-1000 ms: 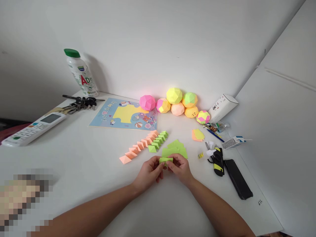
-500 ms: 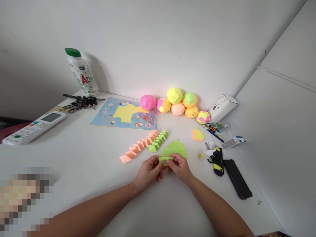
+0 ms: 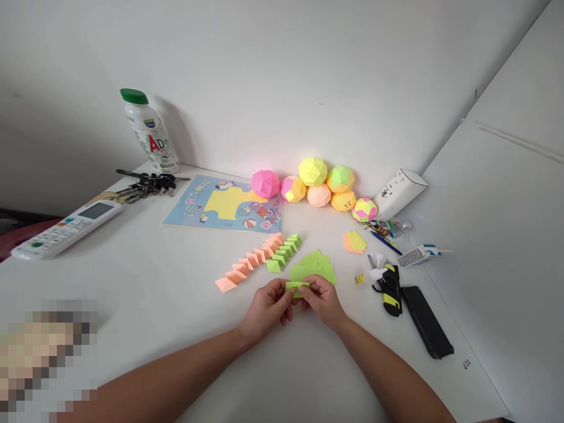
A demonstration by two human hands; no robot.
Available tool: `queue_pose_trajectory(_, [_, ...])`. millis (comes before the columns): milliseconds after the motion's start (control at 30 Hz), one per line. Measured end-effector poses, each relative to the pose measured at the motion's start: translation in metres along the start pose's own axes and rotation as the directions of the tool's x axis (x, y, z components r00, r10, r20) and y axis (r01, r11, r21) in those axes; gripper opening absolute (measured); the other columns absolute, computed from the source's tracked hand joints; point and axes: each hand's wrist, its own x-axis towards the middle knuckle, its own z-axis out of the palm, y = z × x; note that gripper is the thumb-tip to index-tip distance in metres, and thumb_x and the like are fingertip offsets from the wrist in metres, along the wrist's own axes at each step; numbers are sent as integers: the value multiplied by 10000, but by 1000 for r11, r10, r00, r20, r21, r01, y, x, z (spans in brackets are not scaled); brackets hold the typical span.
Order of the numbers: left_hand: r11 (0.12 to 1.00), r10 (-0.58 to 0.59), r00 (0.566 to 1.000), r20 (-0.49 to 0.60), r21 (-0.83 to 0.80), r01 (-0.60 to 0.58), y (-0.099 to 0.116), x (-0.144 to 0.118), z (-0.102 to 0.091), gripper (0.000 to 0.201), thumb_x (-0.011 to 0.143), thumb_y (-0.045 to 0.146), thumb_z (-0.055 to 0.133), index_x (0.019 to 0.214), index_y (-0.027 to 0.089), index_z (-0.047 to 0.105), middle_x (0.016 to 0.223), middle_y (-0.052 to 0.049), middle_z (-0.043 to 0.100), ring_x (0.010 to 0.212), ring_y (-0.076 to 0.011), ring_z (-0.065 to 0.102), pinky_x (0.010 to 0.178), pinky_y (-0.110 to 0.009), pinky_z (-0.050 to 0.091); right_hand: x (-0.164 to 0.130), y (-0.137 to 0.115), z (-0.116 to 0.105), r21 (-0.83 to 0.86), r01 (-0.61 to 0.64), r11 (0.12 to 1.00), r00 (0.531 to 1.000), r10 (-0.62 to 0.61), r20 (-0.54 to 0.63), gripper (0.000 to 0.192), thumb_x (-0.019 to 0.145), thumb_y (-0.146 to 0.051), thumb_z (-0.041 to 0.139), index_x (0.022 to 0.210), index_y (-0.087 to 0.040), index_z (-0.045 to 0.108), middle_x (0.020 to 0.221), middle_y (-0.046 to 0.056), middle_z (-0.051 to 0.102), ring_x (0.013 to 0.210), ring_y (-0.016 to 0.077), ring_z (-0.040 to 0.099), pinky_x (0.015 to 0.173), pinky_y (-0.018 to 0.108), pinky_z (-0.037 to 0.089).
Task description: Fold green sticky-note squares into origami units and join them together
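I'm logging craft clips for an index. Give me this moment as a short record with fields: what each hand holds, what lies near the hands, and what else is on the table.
left hand: pinches the left end of a folded green paper
right hand: pinches the right end of the same paper
just beyond hands: loose green sheets
folded units: orange row beside green row
back edge: paper balls by the wall
left side: bottle, keys, remote
right side: phone, scissors
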Motion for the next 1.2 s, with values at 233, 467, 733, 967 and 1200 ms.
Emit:
queue_pose_trajectory(233, [1000,-1,1000,-7,-6,1,2,0,1,300,755,458,572,781,165,513,604,25,587,431,-86,514,405,-202,405,0,1,-1,-17,7,1000,1000,-7,0,149,801,-306,596,807,-164,552,611,-1,633,478,94,525,462,217,425])
queue_pose_trajectory(467, [1000,4,1000,-3,-6,-4,1,0,1,292,764,452,566,773,165,515,609,23,587,435,-84,515,407,-200,408,-1,0,0,-13,6,1000,1000,-6,2,148,807,-308,590,803,-166,550,608,-4,631,467,87,519,455,209,420])
queue_pose_trajectory(733, [1000,-3,1000,-6,-7,2,0,0,0,300,762,459,568,784,164,517,596,22,588,436,-89,519,408,-200,409,0,4,-2,-23,7,1000,1000,-7,-1,179,806,-338,587,815,-163,547,613,-3,634,459,86,515,459,213,429])
queue_pose_trajectory(967, [1000,-3,1000,-11,2,3,1,-1,1,300,758,467,568,764,171,518,584,23,592,437,-95,522,414,-207,412,-1,1,0,-40,-18,999,1000,18,-15,205,793,-371,590,801,-170,549,605,-4,631,459,97,521,452,223,433])
queue_pose_trajectory(1200, [1000,-3,1000,-13,12,3,5,-2,2,304,750,475,575,745,175,523,533,42,582,424,-93,518,412,-207,408,-1,-2,1,-21,-23,1000,999,22,-27,213,800,-375,587,793,-167,548,600,8,646,485,111,563,447,216,441])
